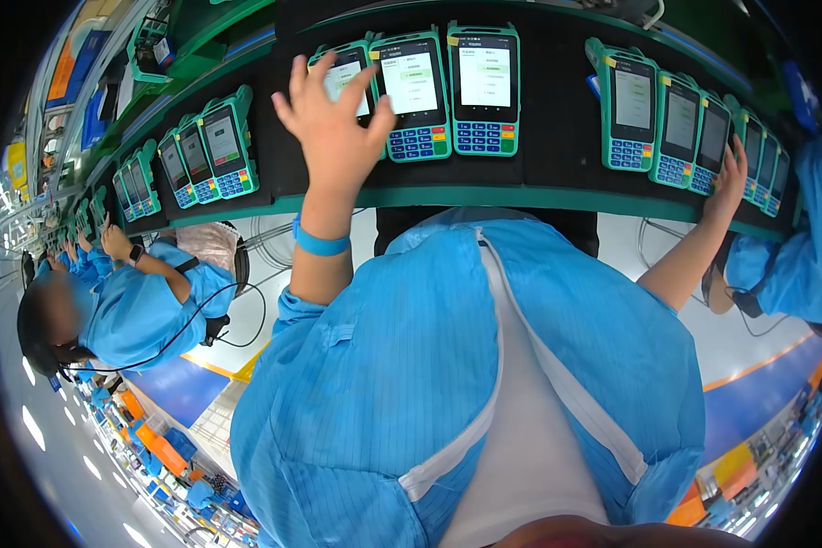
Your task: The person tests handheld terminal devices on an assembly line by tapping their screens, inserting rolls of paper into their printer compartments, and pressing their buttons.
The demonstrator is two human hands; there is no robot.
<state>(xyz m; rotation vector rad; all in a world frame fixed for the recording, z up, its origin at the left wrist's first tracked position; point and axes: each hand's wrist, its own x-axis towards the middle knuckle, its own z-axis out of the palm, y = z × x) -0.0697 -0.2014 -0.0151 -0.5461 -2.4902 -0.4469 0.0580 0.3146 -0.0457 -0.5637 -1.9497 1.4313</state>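
My left hand [336,128], with a blue wristband, hovers with its fingers spread over a handheld card payment terminal [345,57], hiding much of it. Beside it a second payment terminal [416,87] has its screen lit, and its left edge lies near my thumb. A third terminal [484,87] lies to the right, showing a similar menu list. My right hand [729,178] reaches far to the right, fingers stretched out along the side of a terminal [711,142] with a dark screen. Whether those fingers press on it I cannot tell.
More terminals [628,105] lie in groups along the black work surface [557,110] with its green edge [539,194]. Another group [205,151] lies to the left. A co-worker in blue [146,306] sits at left; another blue sleeve [781,265] is at right. Cables hang below.
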